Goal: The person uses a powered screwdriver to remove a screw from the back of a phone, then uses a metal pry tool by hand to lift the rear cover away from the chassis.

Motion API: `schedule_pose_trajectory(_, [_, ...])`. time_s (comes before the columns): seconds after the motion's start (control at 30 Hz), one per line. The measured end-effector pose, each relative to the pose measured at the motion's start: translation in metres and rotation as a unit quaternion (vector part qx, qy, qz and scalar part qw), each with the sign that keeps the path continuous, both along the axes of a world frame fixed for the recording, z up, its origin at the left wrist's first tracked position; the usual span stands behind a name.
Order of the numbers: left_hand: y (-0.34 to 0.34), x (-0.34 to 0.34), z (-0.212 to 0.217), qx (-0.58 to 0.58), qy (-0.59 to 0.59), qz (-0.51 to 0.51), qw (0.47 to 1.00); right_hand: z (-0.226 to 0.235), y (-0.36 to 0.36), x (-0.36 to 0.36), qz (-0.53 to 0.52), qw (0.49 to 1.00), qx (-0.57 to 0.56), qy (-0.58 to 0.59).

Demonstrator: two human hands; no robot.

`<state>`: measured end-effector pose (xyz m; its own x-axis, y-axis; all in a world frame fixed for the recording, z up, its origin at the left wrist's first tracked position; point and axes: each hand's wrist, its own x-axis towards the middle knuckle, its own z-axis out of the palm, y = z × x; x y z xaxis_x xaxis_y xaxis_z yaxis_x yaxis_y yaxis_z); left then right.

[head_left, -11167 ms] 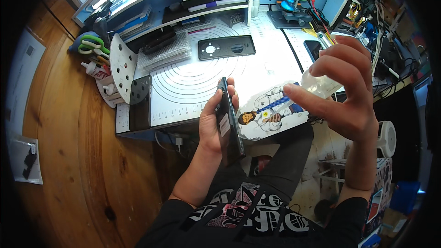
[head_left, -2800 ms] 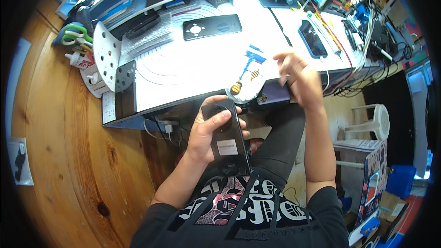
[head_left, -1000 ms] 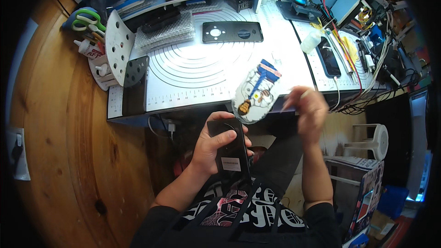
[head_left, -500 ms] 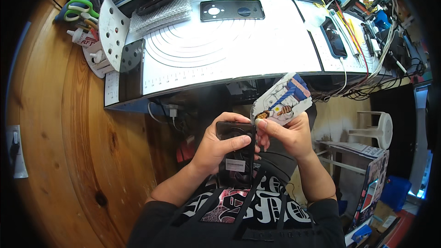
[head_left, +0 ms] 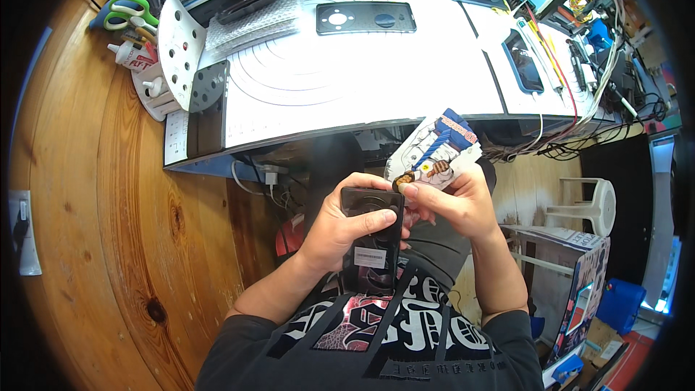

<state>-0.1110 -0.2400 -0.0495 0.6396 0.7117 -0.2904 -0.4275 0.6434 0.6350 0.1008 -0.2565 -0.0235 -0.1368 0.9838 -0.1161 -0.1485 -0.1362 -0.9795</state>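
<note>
My left hand (head_left: pixel 346 228) grips a black phone (head_left: pixel 372 240) held over my lap, back side up, with a white label showing on it. My right hand (head_left: pixel 455 201) holds a phone case printed with a cartoon figure (head_left: pixel 437 153) against the phone's upper right edge. The fingertips of that hand pinch the case's lower corner where it meets the phone. Both hands are close together below the desk's front edge.
The white desk (head_left: pixel 463 72) carries a round-lined cutting mat (head_left: pixel 304 80), a black plate with holes (head_left: pixel 365 19), another phone (head_left: pixel 523 60), cables and tools at the right. A white perforated stand (head_left: pixel 179 51) and scissors (head_left: pixel 124 12) sit at the left. Wooden floor lies to the left.
The case came off the desk in my right hand and down to my lap. It now sits against the phone's upper edge, and both hands have drawn closer to my body.
</note>
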Motion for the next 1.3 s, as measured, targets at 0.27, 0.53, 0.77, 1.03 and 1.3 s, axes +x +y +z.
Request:
schedule_pose_trajectory(0.27, [0.008, -0.001, -0.004, 0.011, 0.011, 0.0, 1.0, 0.002, 0.019, 0.008, 0.053, 0.995, 0.012, -0.08])
schedule_pose_trajectory(0.53, [0.016, 0.0, -0.007, -0.003, -0.029, 0.038, 0.999, -0.002, 0.004, -0.012, -0.065, 0.998, -0.008, 0.0])
schedule_pose_trajectory(0.77, [0.023, 0.004, -0.001, -0.018, -0.055, 0.053, 0.997, -0.014, -0.006, -0.018, -0.085, 0.995, 0.002, 0.05])
schedule_pose_trajectory(1.03, [0.027, 0.006, -0.004, 0.031, -0.011, 0.037, 0.999, -0.01, -0.01, -0.021, -0.147, 0.986, 0.0, 0.081])
schedule_pose_trajectory(1.3, [0.035, -0.003, 0.008, 0.047, 0.033, -0.073, 0.996, 0.01, 0.006, 0.003, -0.026, 1.0, -0.009, 0.007])
